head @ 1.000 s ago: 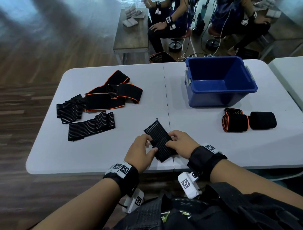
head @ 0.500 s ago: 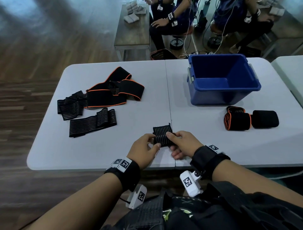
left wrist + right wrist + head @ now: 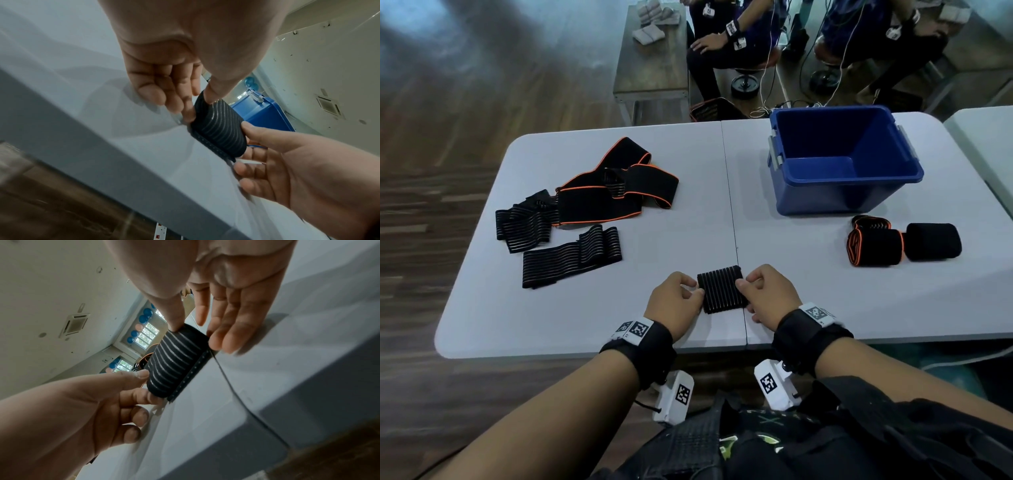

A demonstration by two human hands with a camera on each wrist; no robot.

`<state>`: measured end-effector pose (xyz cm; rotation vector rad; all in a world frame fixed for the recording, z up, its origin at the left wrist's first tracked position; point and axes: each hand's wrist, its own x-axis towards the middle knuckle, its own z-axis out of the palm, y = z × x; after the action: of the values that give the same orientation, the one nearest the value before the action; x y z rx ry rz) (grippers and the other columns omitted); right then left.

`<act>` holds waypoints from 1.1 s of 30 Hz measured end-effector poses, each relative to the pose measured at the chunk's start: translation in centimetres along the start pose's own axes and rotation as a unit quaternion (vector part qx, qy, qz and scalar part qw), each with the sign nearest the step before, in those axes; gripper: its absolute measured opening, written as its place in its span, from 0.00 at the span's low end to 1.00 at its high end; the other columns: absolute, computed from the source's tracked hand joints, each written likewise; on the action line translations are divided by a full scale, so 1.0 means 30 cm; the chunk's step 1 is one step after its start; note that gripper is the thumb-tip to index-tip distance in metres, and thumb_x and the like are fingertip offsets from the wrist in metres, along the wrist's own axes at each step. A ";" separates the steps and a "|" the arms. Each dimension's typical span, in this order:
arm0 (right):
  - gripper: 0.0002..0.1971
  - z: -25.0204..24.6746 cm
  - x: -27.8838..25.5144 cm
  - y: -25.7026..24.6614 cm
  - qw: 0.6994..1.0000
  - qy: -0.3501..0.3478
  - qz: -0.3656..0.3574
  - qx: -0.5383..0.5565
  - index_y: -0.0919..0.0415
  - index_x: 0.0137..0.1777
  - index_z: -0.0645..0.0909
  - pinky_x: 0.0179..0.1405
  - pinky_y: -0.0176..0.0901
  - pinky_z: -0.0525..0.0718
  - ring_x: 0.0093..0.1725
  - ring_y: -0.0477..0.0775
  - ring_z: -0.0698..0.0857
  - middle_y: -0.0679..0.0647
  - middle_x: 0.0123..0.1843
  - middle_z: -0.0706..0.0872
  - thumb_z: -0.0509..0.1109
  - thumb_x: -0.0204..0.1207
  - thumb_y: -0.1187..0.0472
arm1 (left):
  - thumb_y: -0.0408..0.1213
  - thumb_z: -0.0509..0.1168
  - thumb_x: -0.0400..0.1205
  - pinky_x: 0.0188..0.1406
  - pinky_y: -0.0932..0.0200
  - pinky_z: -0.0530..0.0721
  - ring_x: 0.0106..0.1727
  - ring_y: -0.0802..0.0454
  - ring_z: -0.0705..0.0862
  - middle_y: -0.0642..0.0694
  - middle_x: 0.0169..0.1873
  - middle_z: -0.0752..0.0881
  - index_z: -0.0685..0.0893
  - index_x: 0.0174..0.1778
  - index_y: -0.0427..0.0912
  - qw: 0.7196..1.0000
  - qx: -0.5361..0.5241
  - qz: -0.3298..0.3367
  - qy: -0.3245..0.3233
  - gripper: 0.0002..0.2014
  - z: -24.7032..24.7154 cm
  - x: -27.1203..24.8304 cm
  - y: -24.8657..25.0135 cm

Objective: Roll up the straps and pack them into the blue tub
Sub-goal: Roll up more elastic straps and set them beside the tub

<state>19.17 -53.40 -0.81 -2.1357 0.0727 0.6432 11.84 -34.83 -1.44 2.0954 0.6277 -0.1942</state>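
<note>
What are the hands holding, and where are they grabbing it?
Both hands pinch a rolled black ribbed strap on the table: the left hand at its left end, the right hand at its right end.

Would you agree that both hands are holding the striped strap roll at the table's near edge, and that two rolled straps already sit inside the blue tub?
Not quite. The head view shows the blue tub empty; the two rolled straps lie on the table in front of it. The rest holds: the left hand and right hand hold the striped strap roll near the table's near edge.
</note>
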 end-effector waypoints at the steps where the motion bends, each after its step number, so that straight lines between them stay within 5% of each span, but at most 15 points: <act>1: 0.10 0.000 0.002 0.007 1.000 0.001 -0.006 -0.004 0.50 0.48 0.77 0.49 0.62 0.90 0.43 0.57 0.88 0.52 0.45 0.86 0.72 0.78 0.47 | 0.45 0.68 0.84 0.53 0.50 0.87 0.42 0.55 0.89 0.50 0.35 0.91 0.81 0.51 0.51 1.000 0.001 0.002 0.005 0.04 0.001 0.001 0.000; 10: 0.07 -0.062 0.013 0.039 0.996 0.078 -0.014 0.031 0.49 0.47 0.78 0.56 0.56 0.88 0.45 0.52 0.88 0.49 0.43 0.87 0.74 0.76 0.59 | 0.42 0.67 0.83 0.52 0.46 0.89 0.42 0.53 0.90 0.52 0.37 0.91 0.85 0.45 0.51 0.999 -0.022 0.035 -0.009 0.03 0.059 0.037 0.092; 17: 0.15 -0.213 -0.003 0.125 0.981 0.148 0.007 0.121 0.54 0.66 0.82 0.64 0.58 0.86 0.55 0.50 0.87 0.43 0.51 0.86 0.70 0.81 0.54 | 0.40 0.68 0.83 0.65 0.53 0.85 0.50 0.56 0.88 0.54 0.49 0.90 0.85 0.64 0.48 0.992 -0.008 0.090 -0.089 0.13 0.191 0.089 0.251; 26: 0.24 -0.381 0.020 0.146 0.959 0.178 0.020 0.222 0.60 0.80 0.73 0.77 0.60 0.76 0.71 0.52 0.80 0.53 0.71 0.82 0.66 0.86 0.53 | 0.42 0.70 0.80 0.71 0.51 0.82 0.59 0.52 0.89 0.52 0.66 0.88 0.79 0.76 0.50 0.973 0.039 0.140 -0.179 0.25 0.337 0.151 0.405; 28: 0.23 -0.396 0.028 0.157 0.958 0.188 0.019 0.214 0.59 0.78 0.74 0.75 0.61 0.78 0.70 0.53 0.81 0.54 0.72 0.82 0.66 0.85 0.52 | 0.45 0.69 0.78 0.70 0.49 0.83 0.58 0.52 0.89 0.53 0.64 0.88 0.81 0.74 0.51 0.974 0.029 0.135 -0.182 0.25 0.349 0.165 0.405; 33: 0.12 -0.398 0.016 0.172 0.952 0.245 0.016 0.180 0.56 0.59 0.83 0.62 0.61 0.87 0.54 0.51 0.87 0.50 0.51 0.88 0.68 0.82 0.51 | 0.42 0.69 0.83 0.62 0.58 0.82 0.55 0.53 0.87 0.55 0.55 0.89 0.85 0.62 0.50 0.978 0.038 0.138 -0.150 0.12 0.306 0.189 0.356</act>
<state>23.16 -65.67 0.87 -1.8907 0.4621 0.0889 22.98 -45.13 -0.94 2.1430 0.1494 -0.3722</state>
